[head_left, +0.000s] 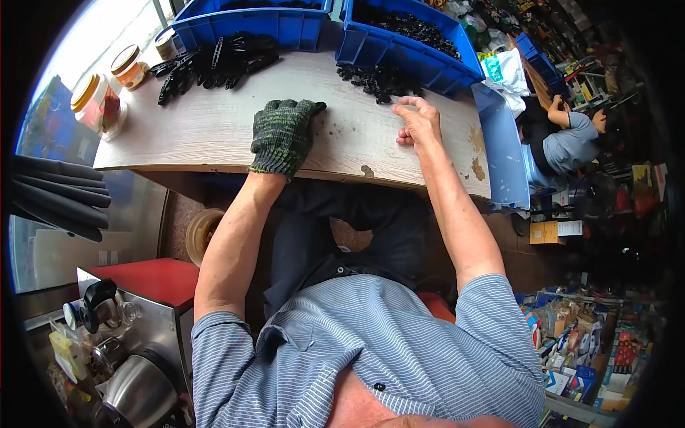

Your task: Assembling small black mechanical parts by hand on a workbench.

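Observation:
My left hand [282, 139], in a dark green and black knitted glove, is closed over the pale wooden table [193, 135]. A dark tip sticks out at its thumb side; whether this is the glove's thumb or a held piece I cannot make out. My bare right hand [421, 125] is farther right, its fingers curled and thumb and forefinger drawn together. Its fingertips are at the near edge of a heap of small black parts [371, 82]; anything between them is too small to tell. A pile of long, glossy black pieces [214, 60] lies at the far left.
Two blue bins stand along the back, the left bin [250, 30] and the right bin [399, 60], both holding black parts. Lidded jars [96, 107] stand at the left edge. A light blue tub [503, 153] adjoins the right edge. Another person [571, 146] is beyond it.

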A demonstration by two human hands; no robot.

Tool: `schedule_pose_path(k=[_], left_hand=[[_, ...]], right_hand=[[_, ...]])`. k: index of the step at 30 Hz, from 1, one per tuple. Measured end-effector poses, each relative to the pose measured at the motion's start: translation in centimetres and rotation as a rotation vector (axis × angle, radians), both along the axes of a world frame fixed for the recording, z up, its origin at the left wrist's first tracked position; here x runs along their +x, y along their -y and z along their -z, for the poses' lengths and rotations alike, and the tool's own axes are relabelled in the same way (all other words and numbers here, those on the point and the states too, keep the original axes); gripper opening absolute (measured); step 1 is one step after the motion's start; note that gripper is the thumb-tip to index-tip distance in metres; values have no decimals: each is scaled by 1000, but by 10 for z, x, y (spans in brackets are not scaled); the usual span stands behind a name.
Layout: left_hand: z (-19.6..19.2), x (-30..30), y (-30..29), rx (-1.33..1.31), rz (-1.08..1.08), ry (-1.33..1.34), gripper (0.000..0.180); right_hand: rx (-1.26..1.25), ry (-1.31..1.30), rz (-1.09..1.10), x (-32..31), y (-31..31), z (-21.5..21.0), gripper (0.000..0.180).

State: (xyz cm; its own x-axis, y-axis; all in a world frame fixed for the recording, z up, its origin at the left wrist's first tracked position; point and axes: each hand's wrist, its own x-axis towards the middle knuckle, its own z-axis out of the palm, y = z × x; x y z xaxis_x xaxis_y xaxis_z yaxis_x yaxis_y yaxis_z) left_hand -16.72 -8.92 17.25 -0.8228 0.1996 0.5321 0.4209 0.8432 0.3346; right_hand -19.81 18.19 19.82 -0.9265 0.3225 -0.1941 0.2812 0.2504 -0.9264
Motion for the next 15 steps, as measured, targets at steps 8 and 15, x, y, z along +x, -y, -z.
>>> schedule_pose_path(k=[8, 15], left_hand=[[2, 7, -4, -34, 101, -71, 28], [-2, 13, -6, -2, 135, -43, 24]], right_hand=[[337, 49, -80, -15, 19, -6, 33], [418, 88, -85, -16, 21, -9, 22]])
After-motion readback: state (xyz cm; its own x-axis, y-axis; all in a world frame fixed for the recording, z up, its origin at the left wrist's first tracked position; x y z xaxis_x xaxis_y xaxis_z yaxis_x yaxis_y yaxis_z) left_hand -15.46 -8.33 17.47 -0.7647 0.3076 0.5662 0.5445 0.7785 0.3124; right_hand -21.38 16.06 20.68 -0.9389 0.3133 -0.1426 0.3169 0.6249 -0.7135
